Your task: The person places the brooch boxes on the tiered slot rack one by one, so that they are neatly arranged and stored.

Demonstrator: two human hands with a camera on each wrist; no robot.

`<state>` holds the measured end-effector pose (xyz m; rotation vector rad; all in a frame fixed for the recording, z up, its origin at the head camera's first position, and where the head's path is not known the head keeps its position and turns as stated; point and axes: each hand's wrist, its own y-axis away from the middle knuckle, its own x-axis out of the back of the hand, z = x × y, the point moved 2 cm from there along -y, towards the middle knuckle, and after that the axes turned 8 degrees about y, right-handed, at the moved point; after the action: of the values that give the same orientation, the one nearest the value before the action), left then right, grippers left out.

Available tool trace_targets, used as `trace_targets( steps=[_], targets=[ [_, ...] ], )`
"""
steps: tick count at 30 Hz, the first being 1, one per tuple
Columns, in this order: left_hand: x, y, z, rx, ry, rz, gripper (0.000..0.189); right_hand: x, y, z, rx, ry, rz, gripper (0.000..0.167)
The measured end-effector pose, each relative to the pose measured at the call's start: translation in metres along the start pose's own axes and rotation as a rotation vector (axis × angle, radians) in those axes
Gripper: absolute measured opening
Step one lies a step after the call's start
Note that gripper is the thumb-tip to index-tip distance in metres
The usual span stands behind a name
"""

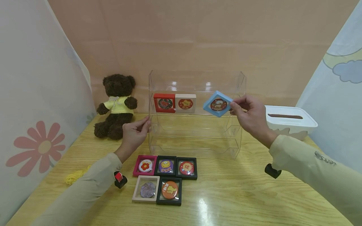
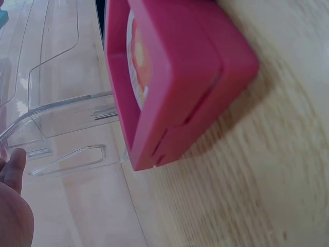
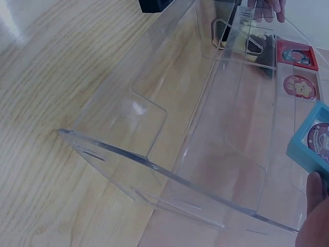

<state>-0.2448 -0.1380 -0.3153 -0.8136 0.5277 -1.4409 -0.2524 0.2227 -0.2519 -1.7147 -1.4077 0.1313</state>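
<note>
My right hand [image 1: 251, 117] pinches a light blue square display frame [image 1: 218, 105] by one corner. The frame is tilted like a diamond, with a round red badge inside, in front of the right part of a clear plastic display rack [image 1: 195, 142]. My left hand [image 1: 134, 133] pinches the rack's left side edge between thumb and fingers. On the rack's upper tier a red frame [image 1: 164, 94] and a cream frame [image 1: 185, 95] stand side by side at the left. In the right wrist view the blue frame [image 3: 303, 139] shows at the right edge, partly cut off.
Several framed badges lie before the rack, among them a magenta frame [image 1: 135, 166], a black frame [image 1: 195, 172] and a cream frame [image 1: 135, 190]. A brown teddy bear [image 1: 118, 106] sits left, yellow string [image 1: 77, 175] nearer. Behind my right hand stands a white tissue box [image 1: 305, 117].
</note>
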Motion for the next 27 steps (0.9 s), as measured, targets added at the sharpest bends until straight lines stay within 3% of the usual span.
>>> trace_targets(
  steps=[15, 27],
  targets=[
    [0.001, 0.0, -0.002, -0.033, -0.001, -0.006, 0.019, -0.007, -0.017, -0.005, -0.019, -0.004, 0.006, 0.016],
    [0.001, 0.0, -0.002, -0.012, 0.018, 0.002, 0.019, -0.016, -0.03, -0.005, -0.021, 0.001, -0.016, 0.018]
  ],
)
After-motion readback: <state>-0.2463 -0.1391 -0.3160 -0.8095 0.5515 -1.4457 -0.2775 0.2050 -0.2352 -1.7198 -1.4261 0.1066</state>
